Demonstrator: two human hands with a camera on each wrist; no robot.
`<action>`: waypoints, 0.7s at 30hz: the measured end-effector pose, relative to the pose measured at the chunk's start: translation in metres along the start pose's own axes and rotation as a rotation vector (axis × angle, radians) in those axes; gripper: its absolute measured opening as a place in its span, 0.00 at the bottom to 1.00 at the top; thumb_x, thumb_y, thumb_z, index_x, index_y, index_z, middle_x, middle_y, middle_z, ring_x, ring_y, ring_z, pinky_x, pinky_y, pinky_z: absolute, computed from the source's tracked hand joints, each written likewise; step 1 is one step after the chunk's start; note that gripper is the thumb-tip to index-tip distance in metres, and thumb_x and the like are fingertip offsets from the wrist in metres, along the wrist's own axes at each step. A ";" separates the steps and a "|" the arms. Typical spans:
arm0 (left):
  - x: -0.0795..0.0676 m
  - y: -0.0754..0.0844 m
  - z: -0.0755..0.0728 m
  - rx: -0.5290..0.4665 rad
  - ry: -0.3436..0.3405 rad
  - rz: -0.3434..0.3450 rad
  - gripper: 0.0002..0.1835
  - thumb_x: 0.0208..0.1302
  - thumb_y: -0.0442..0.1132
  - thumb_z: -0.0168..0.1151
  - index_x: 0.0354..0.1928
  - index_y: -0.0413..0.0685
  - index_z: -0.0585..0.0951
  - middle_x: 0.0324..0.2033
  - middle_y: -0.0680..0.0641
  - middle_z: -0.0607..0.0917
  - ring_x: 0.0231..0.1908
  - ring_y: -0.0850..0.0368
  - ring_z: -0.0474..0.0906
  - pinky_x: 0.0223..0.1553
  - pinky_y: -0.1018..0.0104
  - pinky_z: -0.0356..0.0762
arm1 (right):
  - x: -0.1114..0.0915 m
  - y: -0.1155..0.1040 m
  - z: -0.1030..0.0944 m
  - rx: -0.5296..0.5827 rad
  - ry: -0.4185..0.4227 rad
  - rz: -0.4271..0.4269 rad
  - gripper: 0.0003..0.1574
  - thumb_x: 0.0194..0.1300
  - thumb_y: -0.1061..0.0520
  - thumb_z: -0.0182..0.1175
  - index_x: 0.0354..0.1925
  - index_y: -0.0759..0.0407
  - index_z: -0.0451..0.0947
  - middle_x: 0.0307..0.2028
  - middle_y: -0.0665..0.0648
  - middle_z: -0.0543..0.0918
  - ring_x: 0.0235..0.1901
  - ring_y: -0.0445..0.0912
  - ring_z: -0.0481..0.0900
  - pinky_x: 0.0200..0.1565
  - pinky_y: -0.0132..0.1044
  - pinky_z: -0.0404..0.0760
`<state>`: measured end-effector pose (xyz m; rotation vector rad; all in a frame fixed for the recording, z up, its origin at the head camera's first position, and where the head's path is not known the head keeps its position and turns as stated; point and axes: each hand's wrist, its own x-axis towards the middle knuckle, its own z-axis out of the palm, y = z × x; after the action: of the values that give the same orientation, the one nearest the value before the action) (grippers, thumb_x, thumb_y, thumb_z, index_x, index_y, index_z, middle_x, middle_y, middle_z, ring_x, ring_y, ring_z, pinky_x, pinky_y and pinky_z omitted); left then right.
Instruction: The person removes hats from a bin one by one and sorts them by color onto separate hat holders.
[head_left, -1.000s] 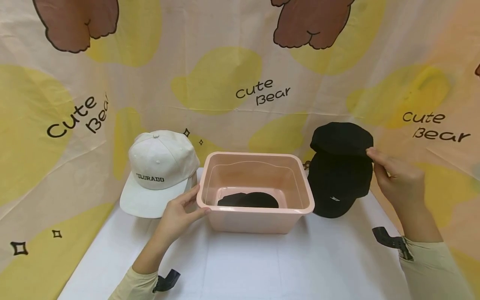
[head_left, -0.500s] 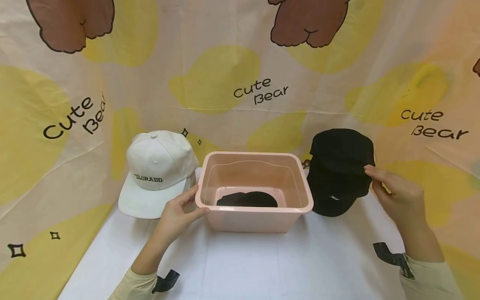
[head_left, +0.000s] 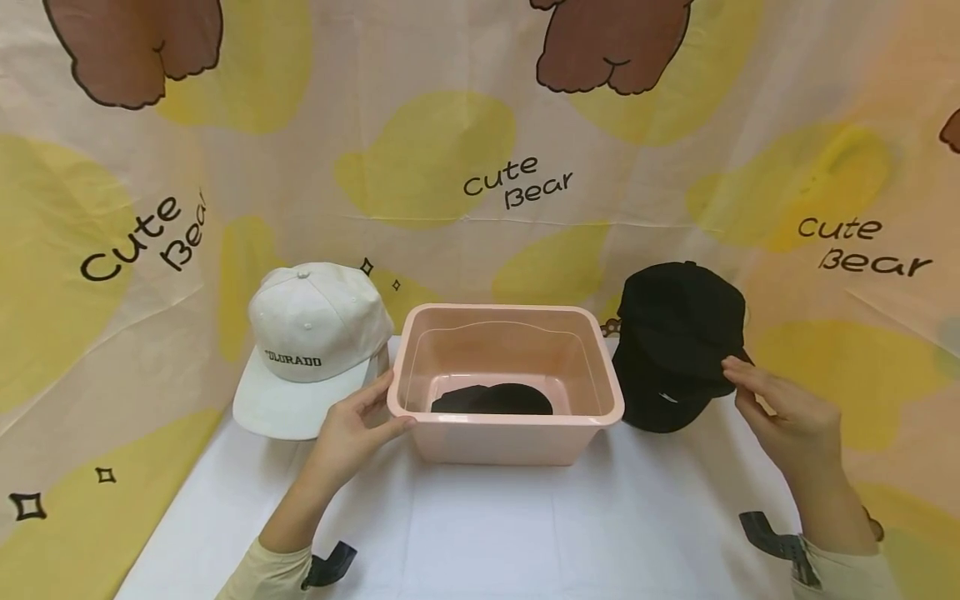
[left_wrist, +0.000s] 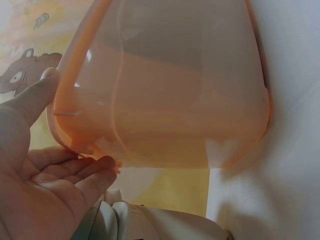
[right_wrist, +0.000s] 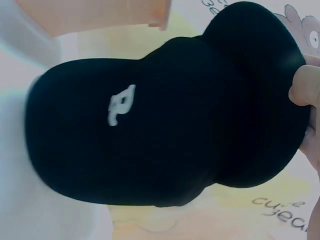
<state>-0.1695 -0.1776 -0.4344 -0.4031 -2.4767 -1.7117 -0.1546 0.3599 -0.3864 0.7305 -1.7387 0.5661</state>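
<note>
My left hand (head_left: 360, 421) holds the left front corner of a pink plastic basin (head_left: 498, 442), thumb at the front rim and fingers at the side. In the left wrist view the fingers (left_wrist: 97, 177) curl close under the rim. At the right, my right hand (head_left: 791, 417) pinches the edge of a black cap (head_left: 678, 308). That cap overlaps a lower black cap (head_left: 663, 417) bearing a small white mark. In the right wrist view the white logo (right_wrist: 121, 105) shows plainly on the black cloth, and my thumb (right_wrist: 305, 86) presses the rounded edge on the right.
A white cap (head_left: 318, 321) lettered COLORADO stands left of the basin, close by my left hand. Low inside the basin are black rounded shapes (head_left: 517, 400), partly hidden by its front wall. A printed curtain (head_left: 420, 167) hangs behind the white-covered table (head_left: 480, 533).
My right hand has moved down, tilting the pinched black cap edge downward over the lower cap, and the crown's top button now shows. The left hand stays on the basin corner.
</note>
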 end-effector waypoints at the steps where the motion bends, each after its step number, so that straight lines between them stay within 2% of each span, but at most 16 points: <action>1: 0.000 0.000 0.000 -0.004 -0.001 0.002 0.49 0.54 0.46 0.81 0.74 0.34 0.67 0.72 0.38 0.69 0.67 0.45 0.73 0.59 0.77 0.76 | -0.002 -0.001 0.000 0.006 0.003 0.004 0.19 0.73 0.57 0.59 0.36 0.71 0.89 0.36 0.69 0.89 0.52 0.29 0.83 0.56 0.15 0.76; 7: -0.001 0.000 -0.001 -0.004 -0.002 0.001 0.50 0.54 0.46 0.81 0.74 0.34 0.66 0.72 0.38 0.69 0.67 0.46 0.73 0.61 0.72 0.77 | -0.016 -0.008 0.001 0.040 -0.015 0.035 0.21 0.72 0.56 0.59 0.33 0.73 0.88 0.35 0.70 0.89 0.52 0.29 0.83 0.54 0.14 0.76; 11: -0.001 0.002 -0.001 -0.006 -0.002 -0.005 0.50 0.54 0.46 0.81 0.74 0.35 0.67 0.73 0.39 0.68 0.67 0.47 0.73 0.60 0.74 0.78 | -0.020 -0.010 0.001 0.084 -0.049 0.041 0.21 0.71 0.57 0.60 0.32 0.74 0.88 0.35 0.68 0.90 0.52 0.31 0.84 0.55 0.16 0.77; 15: -0.002 0.002 -0.001 -0.014 -0.006 -0.012 0.49 0.55 0.46 0.80 0.74 0.36 0.66 0.73 0.39 0.68 0.68 0.47 0.72 0.58 0.77 0.77 | -0.024 -0.009 -0.001 0.102 -0.084 0.038 0.21 0.71 0.56 0.59 0.32 0.73 0.88 0.35 0.67 0.90 0.51 0.30 0.84 0.52 0.13 0.77; 17: -0.002 0.002 -0.001 -0.014 -0.007 -0.016 0.49 0.55 0.46 0.80 0.74 0.36 0.66 0.74 0.39 0.67 0.68 0.47 0.72 0.58 0.77 0.77 | -0.025 -0.008 -0.001 0.101 -0.091 0.034 0.20 0.70 0.57 0.59 0.31 0.73 0.89 0.34 0.66 0.90 0.51 0.29 0.84 0.47 0.11 0.77; 19: -0.001 0.002 -0.001 -0.015 -0.008 -0.018 0.49 0.55 0.46 0.80 0.74 0.36 0.66 0.74 0.39 0.67 0.68 0.47 0.72 0.58 0.77 0.77 | -0.026 -0.007 -0.002 0.089 -0.101 0.030 0.21 0.69 0.56 0.58 0.31 0.72 0.89 0.33 0.66 0.90 0.50 0.26 0.82 0.38 0.06 0.72; 21: -0.001 0.002 0.000 -0.016 -0.009 -0.018 0.50 0.54 0.46 0.80 0.74 0.36 0.66 0.74 0.39 0.67 0.68 0.47 0.72 0.59 0.78 0.77 | -0.026 -0.005 -0.002 0.094 -0.102 0.031 0.20 0.68 0.57 0.58 0.30 0.72 0.89 0.33 0.65 0.90 0.50 0.25 0.82 0.29 0.06 0.64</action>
<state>-0.1681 -0.1774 -0.4330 -0.3912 -2.4820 -1.7412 -0.1445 0.3632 -0.4110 0.8121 -1.8304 0.6446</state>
